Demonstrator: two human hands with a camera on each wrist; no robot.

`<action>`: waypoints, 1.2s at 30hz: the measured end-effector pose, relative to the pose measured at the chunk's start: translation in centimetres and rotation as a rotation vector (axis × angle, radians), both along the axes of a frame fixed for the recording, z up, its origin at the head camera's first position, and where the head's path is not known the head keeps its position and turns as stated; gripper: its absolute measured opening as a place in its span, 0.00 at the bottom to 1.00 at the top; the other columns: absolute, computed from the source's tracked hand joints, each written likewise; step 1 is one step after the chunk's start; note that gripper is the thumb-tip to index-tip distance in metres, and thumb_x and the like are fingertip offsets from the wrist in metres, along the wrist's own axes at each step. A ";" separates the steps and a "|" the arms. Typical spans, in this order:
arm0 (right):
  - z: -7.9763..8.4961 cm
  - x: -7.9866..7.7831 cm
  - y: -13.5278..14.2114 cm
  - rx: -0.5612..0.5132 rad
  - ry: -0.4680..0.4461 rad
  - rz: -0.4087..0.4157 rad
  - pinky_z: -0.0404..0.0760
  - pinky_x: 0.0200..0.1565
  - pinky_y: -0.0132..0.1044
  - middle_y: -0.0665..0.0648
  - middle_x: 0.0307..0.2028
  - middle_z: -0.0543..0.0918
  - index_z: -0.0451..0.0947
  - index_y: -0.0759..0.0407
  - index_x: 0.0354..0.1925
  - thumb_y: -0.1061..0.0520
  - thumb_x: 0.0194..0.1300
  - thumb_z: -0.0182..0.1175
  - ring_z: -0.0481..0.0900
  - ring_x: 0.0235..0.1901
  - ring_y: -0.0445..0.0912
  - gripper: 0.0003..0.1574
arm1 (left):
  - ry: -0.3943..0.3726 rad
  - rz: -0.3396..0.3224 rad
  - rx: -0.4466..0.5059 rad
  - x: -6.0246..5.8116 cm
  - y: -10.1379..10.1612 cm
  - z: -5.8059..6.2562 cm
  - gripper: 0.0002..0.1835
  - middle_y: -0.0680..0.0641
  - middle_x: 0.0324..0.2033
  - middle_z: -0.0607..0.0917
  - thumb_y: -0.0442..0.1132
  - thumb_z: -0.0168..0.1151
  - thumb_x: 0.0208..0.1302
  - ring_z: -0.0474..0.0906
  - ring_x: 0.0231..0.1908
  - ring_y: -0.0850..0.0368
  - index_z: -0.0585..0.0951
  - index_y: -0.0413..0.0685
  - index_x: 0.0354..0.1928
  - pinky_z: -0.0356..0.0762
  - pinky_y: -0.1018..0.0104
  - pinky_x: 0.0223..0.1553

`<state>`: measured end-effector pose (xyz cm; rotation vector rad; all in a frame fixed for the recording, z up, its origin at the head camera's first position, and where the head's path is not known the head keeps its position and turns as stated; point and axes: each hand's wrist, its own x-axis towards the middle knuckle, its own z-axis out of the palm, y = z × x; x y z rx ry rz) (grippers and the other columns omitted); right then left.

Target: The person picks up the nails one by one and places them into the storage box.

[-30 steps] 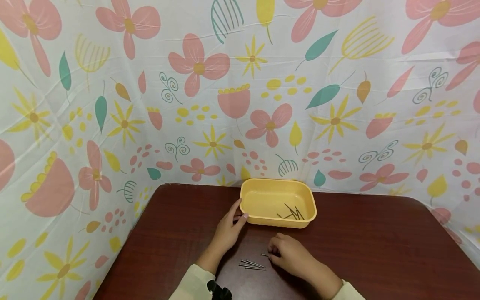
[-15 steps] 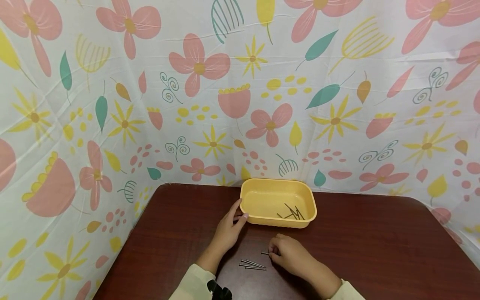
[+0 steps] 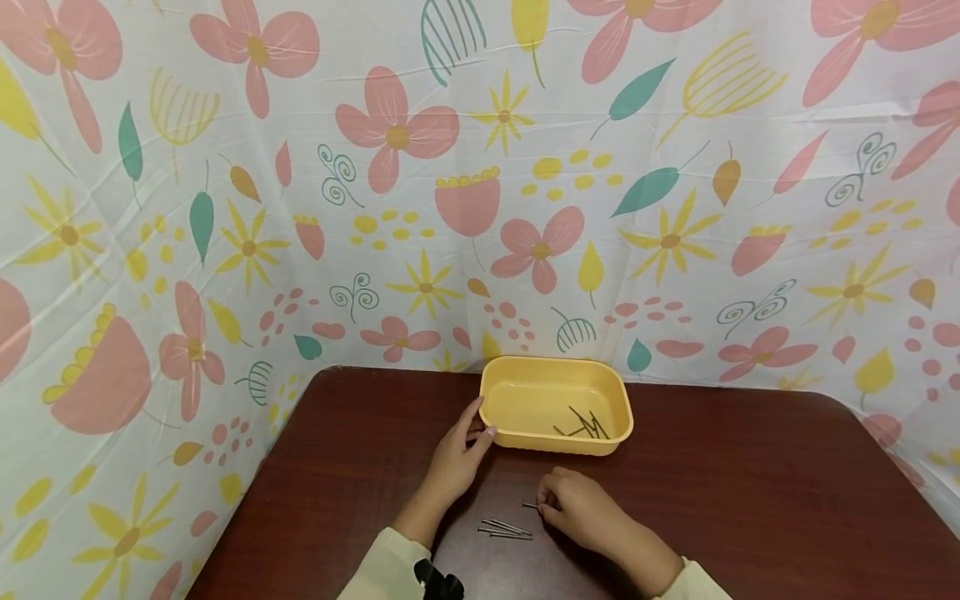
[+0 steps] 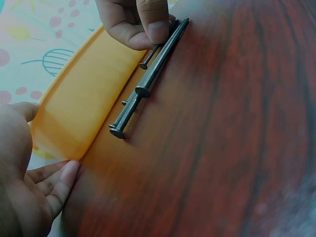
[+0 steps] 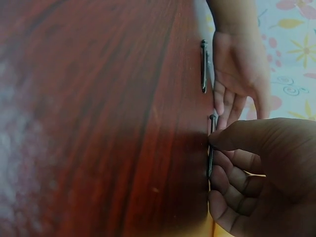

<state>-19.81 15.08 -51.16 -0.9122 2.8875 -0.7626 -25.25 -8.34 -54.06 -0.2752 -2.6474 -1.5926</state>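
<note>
With fingers and thumb at its left end, my left hand [image 3: 453, 458] holds a yellow plastic basin [image 3: 521, 402]. Several dark nails [image 3: 592, 427] lie crossed in the basin's right part. In front of it my right hand [image 3: 585, 508] pinches a single nail [image 5: 211, 163] between thumb and curled fingers, low over the table. The nail's head sticks out to the left of the fingertips. Just left of that hand, a small group of loose nails [image 3: 504, 530] lies on the table, roughly parallel. The left wrist view shows their heads [image 4: 117, 131] nearest the camera.
The dark red-brown wooden table [image 3: 750, 475] extends on both sides of the basin. A white cloth [image 3: 555, 183] with flower prints hangs behind it and along the left. A black strap piece [image 3: 438, 581] sits at the left sleeve.
</note>
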 end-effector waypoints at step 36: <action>2.9 -0.7 -0.4 -0.177 0.237 -0.183 0.76 0.36 0.29 0.41 0.32 0.75 0.80 0.47 0.33 0.60 0.62 0.70 0.73 0.32 0.34 0.09 | -0.002 0.002 -0.010 0.1 0.0 0.1 0.36 0.49 0.63 0.78 0.67 0.50 0.73 0.79 0.60 0.50 0.57 0.71 0.79 0.77 0.47 0.59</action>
